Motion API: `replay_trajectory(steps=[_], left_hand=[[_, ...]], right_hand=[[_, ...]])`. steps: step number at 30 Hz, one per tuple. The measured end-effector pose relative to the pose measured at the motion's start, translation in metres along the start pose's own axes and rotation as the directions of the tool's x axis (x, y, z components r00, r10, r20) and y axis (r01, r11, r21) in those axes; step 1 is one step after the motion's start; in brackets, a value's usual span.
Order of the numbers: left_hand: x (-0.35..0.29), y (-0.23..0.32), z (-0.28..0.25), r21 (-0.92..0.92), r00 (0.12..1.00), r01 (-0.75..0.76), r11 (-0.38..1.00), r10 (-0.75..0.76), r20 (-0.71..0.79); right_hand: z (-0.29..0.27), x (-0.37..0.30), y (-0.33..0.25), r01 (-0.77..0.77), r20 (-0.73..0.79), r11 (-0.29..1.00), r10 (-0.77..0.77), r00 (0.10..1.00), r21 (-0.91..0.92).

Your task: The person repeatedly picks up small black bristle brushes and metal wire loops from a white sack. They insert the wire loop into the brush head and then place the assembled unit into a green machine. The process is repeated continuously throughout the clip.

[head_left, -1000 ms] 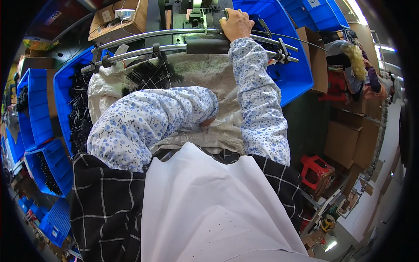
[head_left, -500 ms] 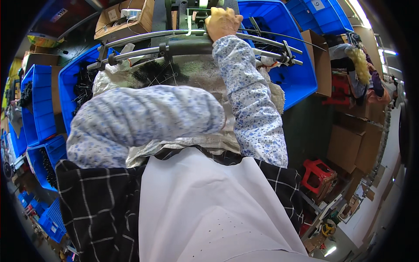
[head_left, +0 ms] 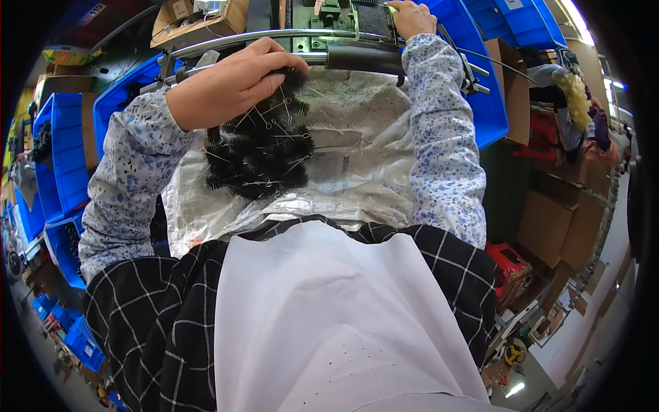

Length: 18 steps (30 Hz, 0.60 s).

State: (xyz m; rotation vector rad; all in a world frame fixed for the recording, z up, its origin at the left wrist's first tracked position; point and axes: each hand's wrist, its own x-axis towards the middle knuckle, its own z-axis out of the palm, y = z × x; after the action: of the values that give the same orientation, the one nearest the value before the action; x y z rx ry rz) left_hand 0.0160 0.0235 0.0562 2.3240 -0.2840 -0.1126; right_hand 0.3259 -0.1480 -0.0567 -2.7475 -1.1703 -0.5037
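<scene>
A pile of black wire brushes (head_left: 261, 158), with looped metal wire ends, lies on a whitish woven sack (head_left: 357, 165) in front of me. My left hand (head_left: 237, 82) reaches over the pile's far end, its fingers curled around the dark bristles of a brush there. At the top edge my right hand (head_left: 414, 19) is closed beside the metal machine (head_left: 331, 17). A thin dark bristled brush (head_left: 368, 3) runs to its fingertips, partly cut off by the picture's edge. Patterned sleeves cover both forearms.
Curved steel rails (head_left: 274, 36) cross in front of the machine. Blue bins (head_left: 484, 113) flank the sack, and more blue bins (head_left: 65, 151) stand at left. A cardboard box (head_left: 206, 27) sits at the far left. A red stool (head_left: 508, 271) and another person (head_left: 576, 110) are at right.
My left hand has come out from behind its bent arm and moved to the far end of the brush pile. My right hand has shifted right along the machine. The brush pile is now uncovered.
</scene>
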Motion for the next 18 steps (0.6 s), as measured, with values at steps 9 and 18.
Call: replay_trajectory(steps=[9, 18], left_hand=[[0.022, -0.011, 0.022, -0.171, 0.979, 0.023, 0.985, -0.057, -0.197], [0.002, -0.013, 0.029, -0.194, 0.921, 0.048, 0.98, -0.119, -0.371]], right_hand=[[-0.078, -0.032, 0.008, 0.142, -0.158, 0.952, -0.101, 0.982, 0.272], [-0.096, -0.076, -0.111, -0.078, 0.273, 0.551, -0.282, 0.92, 0.831]])
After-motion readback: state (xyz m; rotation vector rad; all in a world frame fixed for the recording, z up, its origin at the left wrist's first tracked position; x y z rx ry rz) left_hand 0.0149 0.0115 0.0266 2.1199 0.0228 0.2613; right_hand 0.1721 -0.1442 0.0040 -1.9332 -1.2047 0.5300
